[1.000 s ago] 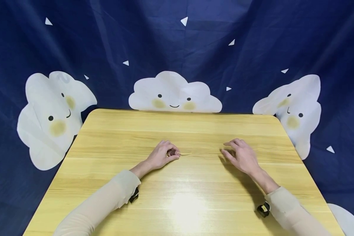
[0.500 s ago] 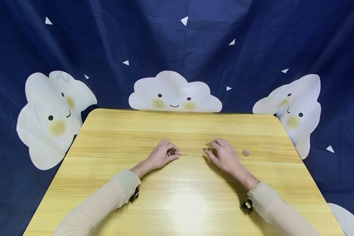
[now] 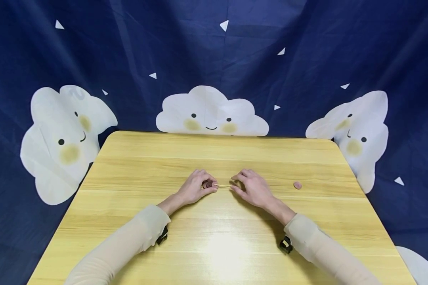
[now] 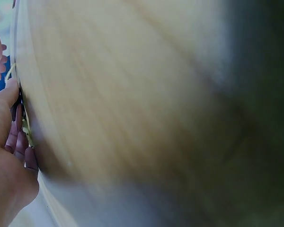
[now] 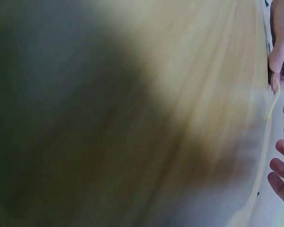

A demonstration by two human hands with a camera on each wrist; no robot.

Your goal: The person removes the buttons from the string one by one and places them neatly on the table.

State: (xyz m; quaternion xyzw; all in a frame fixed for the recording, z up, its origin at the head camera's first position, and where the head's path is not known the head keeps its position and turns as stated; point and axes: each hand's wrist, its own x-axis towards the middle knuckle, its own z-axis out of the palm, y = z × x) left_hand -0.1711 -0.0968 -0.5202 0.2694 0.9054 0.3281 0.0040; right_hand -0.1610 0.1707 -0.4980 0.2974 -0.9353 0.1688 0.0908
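In the head view my left hand (image 3: 194, 187) pinches a short row of brown and pinkish buttons (image 3: 209, 185) between thumb and fingers. A thin yellow string (image 3: 222, 186) comes out of the row and points right. The left wrist view shows more yellow string (image 4: 27, 128) at the fingers, the buttons partly hidden there. My right hand (image 3: 252, 188) is at the string's free end, thumb and forefinger apart. Its fingers (image 5: 281, 170) are spread in the right wrist view, with the string (image 5: 275, 101) just beyond them.
A single pinkish-brown button (image 3: 297, 185) lies on the wooden table (image 3: 214, 229), right of my right hand. Behind the table hangs a dark blue cloth (image 3: 214, 47) with white clouds. Black wrist cameras sit under both sleeves.
My right hand has moved left across the table to the string's end, leaving the single button visible behind it. The left hand and its buttons have stayed in place.
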